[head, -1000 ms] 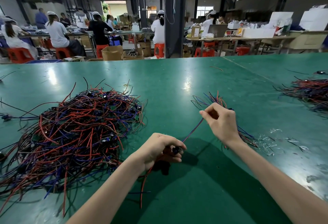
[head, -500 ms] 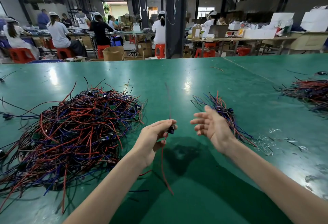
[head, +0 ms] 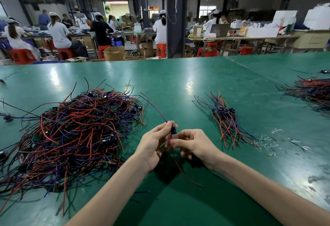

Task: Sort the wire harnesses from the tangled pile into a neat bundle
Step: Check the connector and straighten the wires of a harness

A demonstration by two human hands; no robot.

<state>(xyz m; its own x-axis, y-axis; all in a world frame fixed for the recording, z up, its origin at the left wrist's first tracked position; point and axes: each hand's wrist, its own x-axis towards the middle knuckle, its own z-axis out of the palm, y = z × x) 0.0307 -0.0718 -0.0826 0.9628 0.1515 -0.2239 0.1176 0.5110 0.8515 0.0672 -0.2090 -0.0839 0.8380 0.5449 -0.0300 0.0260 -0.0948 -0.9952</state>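
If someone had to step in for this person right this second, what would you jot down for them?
Left hand: pinching one harness by its small dark connector, wires trailing up and down from it.
Right hand: fingers curled at the same harness just below the connector; grip not clear.
Tangled pile: on the green table, left of the hands, still large.
Neat bundle: right of the hands, small, connectors grouped at its far end.
Done: a few harnesses sorted.
Left: lay this one on the bundle, then work through the pile.
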